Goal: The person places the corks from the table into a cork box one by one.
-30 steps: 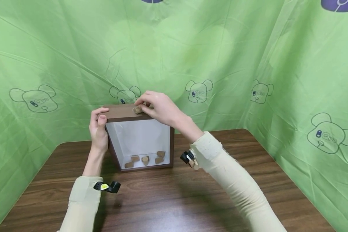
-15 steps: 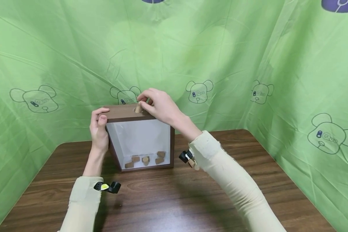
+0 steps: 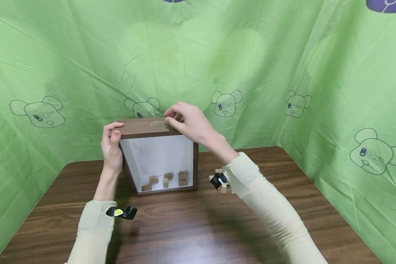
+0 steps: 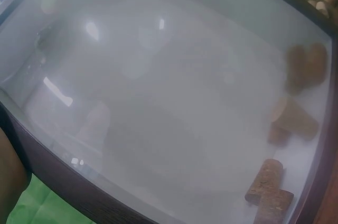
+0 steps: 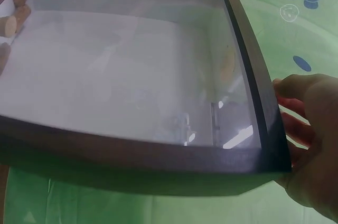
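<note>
A brown box frame (image 3: 135, 128) with a clear front stands upright on the table, an oval hole (image 3: 158, 124) in its top. Several corks (image 3: 165, 182) lie along its bottom inside; the left wrist view shows these corks (image 4: 265, 182) through the glossy front. My left hand (image 3: 113, 146) grips the box's upper left corner, thumb at the front and fingers over the top. Just right of the hole, my right hand (image 3: 189, 123) is at the top with loosely bent fingers and no cork visible in them. The right wrist view shows those fingers (image 5: 296, 109) beside the frame edge.
More corks (image 3: 223, 188) lie on the wooden table (image 3: 171, 227) right of the box, partly hidden behind the right wrist camera (image 3: 219, 179). Green cloth (image 3: 198, 66) with bear drawings hangs behind the table and at both sides.
The cork in my right hand was turned upright at the hole, then let go into the box. Corks inside have shifted. My right hand has moved right; the left has stayed.
</note>
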`<act>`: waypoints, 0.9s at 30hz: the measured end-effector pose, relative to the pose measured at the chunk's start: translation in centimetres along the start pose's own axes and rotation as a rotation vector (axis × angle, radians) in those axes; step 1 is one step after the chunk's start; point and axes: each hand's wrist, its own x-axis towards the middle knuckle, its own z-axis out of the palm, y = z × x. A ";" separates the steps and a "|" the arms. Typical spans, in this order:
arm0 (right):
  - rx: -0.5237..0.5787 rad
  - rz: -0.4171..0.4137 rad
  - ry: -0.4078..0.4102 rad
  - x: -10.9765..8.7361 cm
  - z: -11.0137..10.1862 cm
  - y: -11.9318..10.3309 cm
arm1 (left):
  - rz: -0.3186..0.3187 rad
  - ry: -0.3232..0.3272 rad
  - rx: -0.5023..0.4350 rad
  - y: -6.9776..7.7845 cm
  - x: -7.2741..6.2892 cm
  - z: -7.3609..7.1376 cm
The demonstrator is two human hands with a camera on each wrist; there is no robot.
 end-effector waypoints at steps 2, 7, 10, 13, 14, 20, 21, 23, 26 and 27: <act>0.004 0.007 0.015 -0.5 -0.3 0.3 | 0.001 -0.002 -0.003 0.0 0.0 0.0; 0.025 0.020 0.058 -1.6 -1.0 1.5 | 0.008 -0.007 -0.006 0.1 0.0 0.2; 0.049 0.021 0.084 -2.4 -1.4 2.3 | 0.013 -0.005 -0.004 0.2 0.0 0.3; 0.078 0.026 0.127 -3.1 -1.7 2.9 | 0.015 -0.007 -0.002 0.3 0.0 0.4; 0.087 0.029 0.143 -3.3 -1.9 3.1 | 0.016 -0.009 -0.004 0.3 0.0 0.4; 0.097 0.051 0.213 -4.7 -2.6 4.4 | 0.011 -0.008 0.002 0.1 0.1 0.3; 0.092 0.051 0.219 -4.9 -2.6 4.7 | 0.011 -0.006 0.006 0.0 0.1 0.2; 0.078 0.050 0.224 -5.4 -2.7 5.2 | 0.014 -0.003 0.012 -0.1 0.1 0.1; 0.064 0.055 0.219 -6.2 -2.5 6.1 | 0.011 -0.001 0.009 -0.2 0.1 0.1; 0.062 0.058 0.215 -6.5 -2.4 6.5 | 0.010 0.000 0.008 -0.2 0.1 0.1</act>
